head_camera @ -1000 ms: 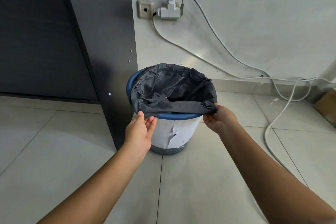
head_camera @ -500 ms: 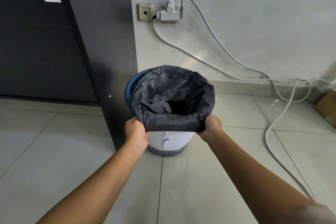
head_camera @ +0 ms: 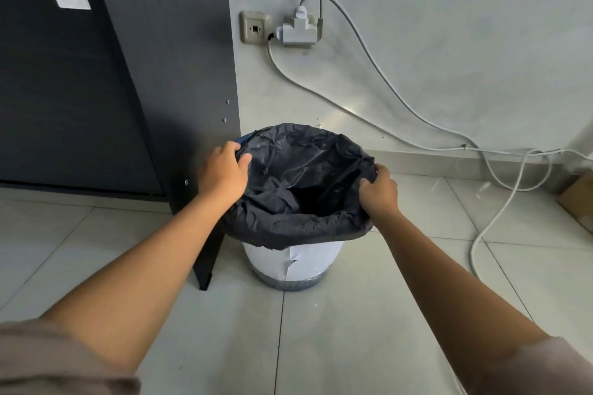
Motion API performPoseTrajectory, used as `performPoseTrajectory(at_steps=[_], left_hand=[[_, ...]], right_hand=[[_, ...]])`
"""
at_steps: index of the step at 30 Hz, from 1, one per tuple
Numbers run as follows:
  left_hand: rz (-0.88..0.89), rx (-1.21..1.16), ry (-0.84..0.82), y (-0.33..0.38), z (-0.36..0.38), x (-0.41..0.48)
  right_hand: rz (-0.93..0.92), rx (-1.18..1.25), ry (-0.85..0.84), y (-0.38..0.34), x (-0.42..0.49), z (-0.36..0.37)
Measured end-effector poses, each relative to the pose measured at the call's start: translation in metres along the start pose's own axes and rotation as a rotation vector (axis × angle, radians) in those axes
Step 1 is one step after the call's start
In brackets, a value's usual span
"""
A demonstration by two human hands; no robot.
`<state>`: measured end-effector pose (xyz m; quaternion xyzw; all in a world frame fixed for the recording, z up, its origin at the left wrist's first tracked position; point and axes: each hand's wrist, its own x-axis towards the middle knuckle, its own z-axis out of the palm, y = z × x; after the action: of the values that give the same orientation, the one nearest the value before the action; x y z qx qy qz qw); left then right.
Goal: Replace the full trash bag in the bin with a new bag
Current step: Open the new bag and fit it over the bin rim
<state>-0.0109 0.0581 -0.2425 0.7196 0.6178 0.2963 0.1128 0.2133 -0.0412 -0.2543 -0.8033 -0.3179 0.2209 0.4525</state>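
Pinching bag (head_camera: 301, 170) rim between fingers (head_camera: 382, 170): left hand (head_camera: 223, 175), right hand (head_camera: 378, 192), opposite bin (head_camera: 288, 261) sides.

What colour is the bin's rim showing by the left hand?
Blue. The bin's rim shows in the head view, the only one.

Your bag (head_camera: 298, 176) is charcoal black. The bin (head_camera: 314, 261) is white with a blue rim peeking out and a greyish base. The cabinet (head_camera: 64, 90) is dark grey with faint grain, floor (head_camera: 353, 330) pale grey tile, wall (head_camera: 449, 42) off-white, cables (head_camera: 369, 51) white, socket (head_camera: 254, 27) beige, your sleeves (head_camera: 48, 362) taupe.
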Motion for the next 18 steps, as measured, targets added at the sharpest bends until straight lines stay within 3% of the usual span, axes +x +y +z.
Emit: performPoseTrajectory(at_steps=[3,5,8,11,14,16,18], left_hand=[[-0.03,0.28,-0.125,0.001,0.002,0.017],[-0.057,0.319,-0.186,0.006,0.002,0.025],[-0.232,0.016,-0.224,0.01,0.005,0.043],[-0.451,-0.436,-0.106,0.004,0.008,0.057],[-0.578,-0.543,-0.065,-0.015,0.013,0.056],[-0.692,-0.611,-0.129,-0.029,0.021,0.056],[-0.688,-0.537,-0.194,-0.029,0.023,0.056]], right_hand=[[-0.032,-0.091,0.001,0.001,0.01,-0.004],[-0.025,-0.1,-0.02,0.001,0.016,-0.008],[-0.024,-0.1,-0.039,0.001,0.025,-0.012],[-0.029,-0.095,-0.023,0.002,0.031,-0.013],[-0.038,-0.08,-0.008,0.004,0.036,-0.012],[-0.048,-0.107,-0.015,0.004,0.04,-0.013],[-0.043,-0.163,-0.031,0.003,0.046,-0.013]])
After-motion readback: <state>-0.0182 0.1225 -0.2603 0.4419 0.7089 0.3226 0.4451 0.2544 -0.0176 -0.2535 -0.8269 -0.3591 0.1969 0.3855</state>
